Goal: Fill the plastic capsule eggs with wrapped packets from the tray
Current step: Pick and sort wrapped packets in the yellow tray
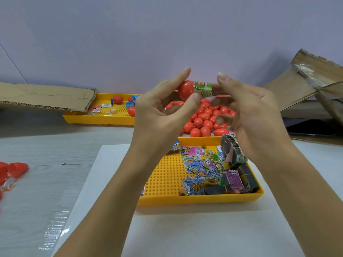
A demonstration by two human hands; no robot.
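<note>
Both hands meet high above the yellow tray (200, 200), well clear of its rim. Left hand (163, 106) pinches a red capsule half (185, 89); right hand (248, 108) pinches the green wrapped packet (204, 89) poking out of it.

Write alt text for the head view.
Two bare hands push a green wrapped packet into a red egg half, left hand gripping the egg, right hand the packet, above a yellow tray of packets.

A single wide-angle camera sat on the person's head, looking forward and down over both forearms. It sat close to the raised left hand (163, 104) and right hand (248, 112), which filled the middle of the frame. Below them lay the near yellow tray (194, 201), farther off a second tray (96, 118), then the pale wall (167, 34). Straight edges bowed toward the borders.
</note>
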